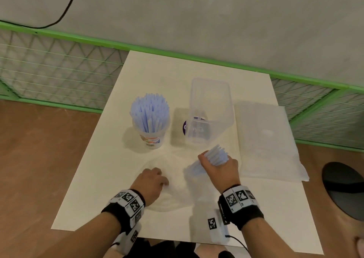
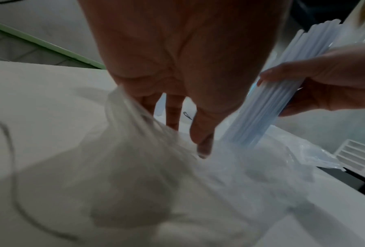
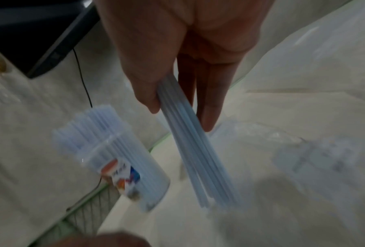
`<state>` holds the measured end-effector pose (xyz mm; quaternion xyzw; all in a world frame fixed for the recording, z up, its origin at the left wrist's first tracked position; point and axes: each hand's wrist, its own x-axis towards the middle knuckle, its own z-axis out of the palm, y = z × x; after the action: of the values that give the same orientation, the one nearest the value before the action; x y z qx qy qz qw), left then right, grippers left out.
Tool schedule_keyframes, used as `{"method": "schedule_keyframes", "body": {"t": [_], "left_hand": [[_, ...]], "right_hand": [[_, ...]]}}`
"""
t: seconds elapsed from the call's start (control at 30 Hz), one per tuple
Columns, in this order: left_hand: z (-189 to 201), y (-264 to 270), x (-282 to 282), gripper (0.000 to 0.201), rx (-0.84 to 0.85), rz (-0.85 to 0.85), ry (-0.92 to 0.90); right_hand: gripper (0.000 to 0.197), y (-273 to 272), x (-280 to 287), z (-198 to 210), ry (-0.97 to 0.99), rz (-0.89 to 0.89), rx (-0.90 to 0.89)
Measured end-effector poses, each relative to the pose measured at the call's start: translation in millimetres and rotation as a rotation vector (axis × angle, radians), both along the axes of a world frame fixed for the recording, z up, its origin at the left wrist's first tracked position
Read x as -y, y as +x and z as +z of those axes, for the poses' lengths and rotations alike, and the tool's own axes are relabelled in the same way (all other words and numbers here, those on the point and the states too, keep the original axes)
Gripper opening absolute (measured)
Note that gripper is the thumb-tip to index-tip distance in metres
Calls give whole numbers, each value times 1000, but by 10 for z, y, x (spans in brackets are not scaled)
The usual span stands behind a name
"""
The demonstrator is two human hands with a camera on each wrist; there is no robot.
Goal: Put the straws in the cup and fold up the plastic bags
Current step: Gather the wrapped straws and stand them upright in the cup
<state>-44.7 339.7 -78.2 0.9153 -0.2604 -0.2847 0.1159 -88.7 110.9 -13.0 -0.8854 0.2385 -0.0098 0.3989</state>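
A cup point(image 1: 150, 137) with a printed label stands at the table's middle left, packed with several pale blue straws point(image 1: 149, 112). My right hand point(image 1: 217, 164) grips a tilted bundle of straws point(image 1: 216, 155), whose lower ends reach into a clear plastic bag point(image 1: 173, 190) in front of me. My left hand point(image 1: 159, 179) pinches that bag's left side. In the left wrist view the bag point(image 2: 139, 167) rises to my left hand point(image 2: 187, 130), with the bundle point(image 2: 261, 113) beside it. In the right wrist view my right hand point(image 3: 181, 115) holds the bundle point(image 3: 202, 158), and the cup point(image 3: 124, 167) is to its left.
A tall clear plastic container point(image 1: 209, 110) stands right of the cup. Flat clear plastic bags point(image 1: 266, 139) lie stacked at the table's right edge. A green wire fence point(image 1: 59, 66) runs behind the white table point(image 1: 98, 179). A black round seat point(image 1: 344, 188) sits at the right.
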Motion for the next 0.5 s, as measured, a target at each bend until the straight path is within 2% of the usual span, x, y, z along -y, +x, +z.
{"method": "schedule_keyframes", "body": {"t": [0.07,0.13,0.27,0.33,0.37,0.43,0.5], "left_hand": [[97,-55,26,44,-91,53,-18],[146,-99,47,44,-149,81,-21],[35,-172,52,48,-59,91,62],[-50,-211,45,37,2,66,125],[-86,-237,49,42,-1,62,150],[-110,-274,83,66,-23,64,193],[-115,-247,160,74,-6,67,239]], "right_hand": [[21,-39,96,128,-12,-45,90],[18,-107,173,209,-63,-34,99],[12,-205,224,43,-90,34,39],[12,-214,234,-84,-89,45,15],[14,-205,252,-125,-87,43,7],[20,-154,307,-145,-94,47,6],[22,-93,374,-72,-124,43,30]]}}
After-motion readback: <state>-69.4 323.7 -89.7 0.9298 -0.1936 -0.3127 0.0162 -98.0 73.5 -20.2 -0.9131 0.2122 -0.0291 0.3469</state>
